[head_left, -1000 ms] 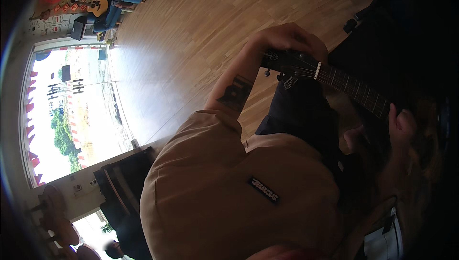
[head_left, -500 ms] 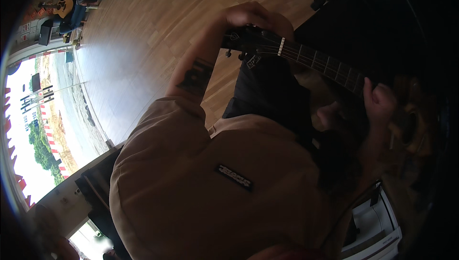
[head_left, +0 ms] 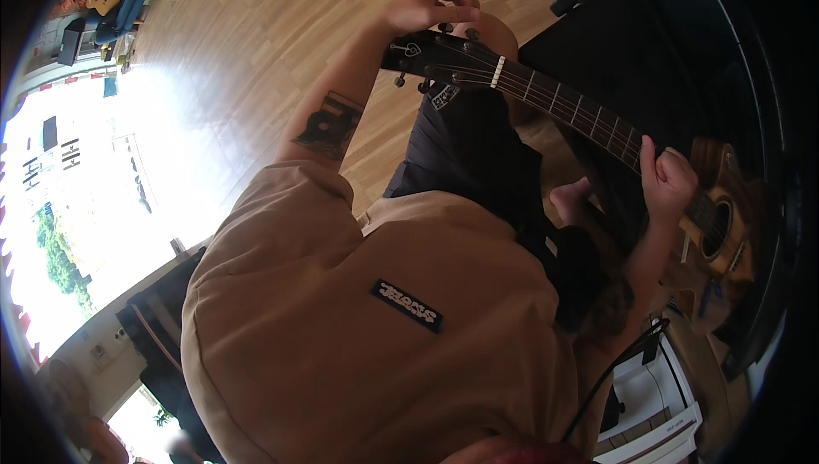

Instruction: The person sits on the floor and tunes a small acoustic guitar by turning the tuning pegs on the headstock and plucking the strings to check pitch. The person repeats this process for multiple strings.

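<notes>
Pale wood-plank floor [head_left: 256,29] spreads to 12 o'clock. Since a second ago, the left hand [head_left: 426,5] has lifted off the guitar headstock [head_left: 426,53] to pinch a tuning peg; the right hand [head_left: 665,178] stays clamped on the strings at 3 o'clock.

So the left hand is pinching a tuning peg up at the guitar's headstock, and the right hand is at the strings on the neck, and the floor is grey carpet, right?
Not quite: the floor is light wooden boards, as the head view shows. The left hand is at a tuning peg on the headstock, and the right hand is on the neck strings.

1 head fisheye view, steeply downward, close over torso, guitar [head_left: 546,97], floor [head_left: 256,63].
</notes>
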The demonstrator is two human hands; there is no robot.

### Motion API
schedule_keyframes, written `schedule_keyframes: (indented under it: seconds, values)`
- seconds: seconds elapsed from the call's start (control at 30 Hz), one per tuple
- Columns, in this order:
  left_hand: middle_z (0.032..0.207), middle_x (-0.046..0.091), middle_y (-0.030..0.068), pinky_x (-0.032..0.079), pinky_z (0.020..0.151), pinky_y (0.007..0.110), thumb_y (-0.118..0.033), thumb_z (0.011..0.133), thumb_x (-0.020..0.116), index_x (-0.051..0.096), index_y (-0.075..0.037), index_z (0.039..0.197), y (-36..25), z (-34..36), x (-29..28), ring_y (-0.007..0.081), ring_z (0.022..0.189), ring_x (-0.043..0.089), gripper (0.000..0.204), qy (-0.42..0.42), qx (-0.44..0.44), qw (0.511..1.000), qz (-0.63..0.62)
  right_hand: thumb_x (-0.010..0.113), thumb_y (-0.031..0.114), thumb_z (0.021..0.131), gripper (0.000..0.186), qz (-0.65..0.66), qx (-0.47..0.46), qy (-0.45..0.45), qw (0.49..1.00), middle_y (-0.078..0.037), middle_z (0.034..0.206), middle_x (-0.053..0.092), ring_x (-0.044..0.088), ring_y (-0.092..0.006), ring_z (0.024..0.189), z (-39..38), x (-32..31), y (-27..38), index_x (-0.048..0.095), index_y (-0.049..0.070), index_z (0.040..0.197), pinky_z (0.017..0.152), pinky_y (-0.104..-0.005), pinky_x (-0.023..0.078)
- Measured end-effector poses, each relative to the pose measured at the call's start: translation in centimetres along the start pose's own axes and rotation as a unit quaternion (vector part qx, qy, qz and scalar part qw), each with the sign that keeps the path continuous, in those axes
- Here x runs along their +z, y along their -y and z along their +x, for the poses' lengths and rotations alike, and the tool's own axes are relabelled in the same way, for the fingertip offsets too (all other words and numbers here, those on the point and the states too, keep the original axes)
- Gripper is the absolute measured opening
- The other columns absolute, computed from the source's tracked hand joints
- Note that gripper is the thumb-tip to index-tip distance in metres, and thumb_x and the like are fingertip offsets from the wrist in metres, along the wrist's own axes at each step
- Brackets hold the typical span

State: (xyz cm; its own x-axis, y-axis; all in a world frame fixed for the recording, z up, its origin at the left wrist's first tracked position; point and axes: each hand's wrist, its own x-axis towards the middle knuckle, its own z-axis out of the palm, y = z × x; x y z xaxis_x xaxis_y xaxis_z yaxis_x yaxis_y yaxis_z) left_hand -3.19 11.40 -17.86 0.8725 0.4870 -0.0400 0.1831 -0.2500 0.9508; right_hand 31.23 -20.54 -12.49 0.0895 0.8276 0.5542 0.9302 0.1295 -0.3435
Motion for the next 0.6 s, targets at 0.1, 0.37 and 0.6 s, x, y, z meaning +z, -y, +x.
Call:
schedule_keyframes:
  seconds: [0.1, 0.37, 0.6]
  values:
    - [0.092, 0.071, 0.0029, 0.05, 0.079, 0.032, -0.016, 0.091, 0.079, 0.075, -0.007, 0.094, -3.2, -0.8, 1.0, 0.0143, 0.088, 0.066, 0.01, -0.015, 0.109, 0.983, 0.149, 0.083, -0.006, 0.086, 0.059, -0.008, -0.021, 0.022, 1.0, -0.004, 0.056, 0.029, 0.028, -0.0138, 0.048, 0.2, -0.5, 0.1, 0.032, 0.006, 0.059, 0.047, -0.0328, 0.021]
    - [0.091, 0.074, 0.007, 0.058, 0.079, 0.035, -0.014, 0.09, 0.076, 0.075, -0.006, 0.096, -7.2, -1.7, 3.0, 0.021, 0.087, 0.07, 0.01, 0.052, 0.058, 0.968, 0.239, 0.08, 0.006, 0.093, 0.054, -0.077, 0.032, 0.045, 0.995, -0.006, 0.057, 0.033, 0.03, -0.0134, 0.049, -0.3, -1.6, -0.5, 0.037, 0.004, 0.06, 0.047, -0.0338, 0.024]
    - [0.091, 0.078, 0.0086, 0.059, 0.079, 0.039, -0.013, 0.089, 0.073, 0.078, -0.011, 0.1, -7.0, -1.3, 4.8, 0.0262, 0.086, 0.076, 0.012, -0.016, 0.089, 0.972, 0.219, 0.071, 0.025, 0.101, 0.03, -0.168, 0.143, 0.089, 0.971, -0.009, 0.069, 0.057, 0.054, -0.0225, 0.061, -0.4, -3.3, -1.1, 0.062, 0.004, 0.081, 0.059, -0.0383, 0.043]
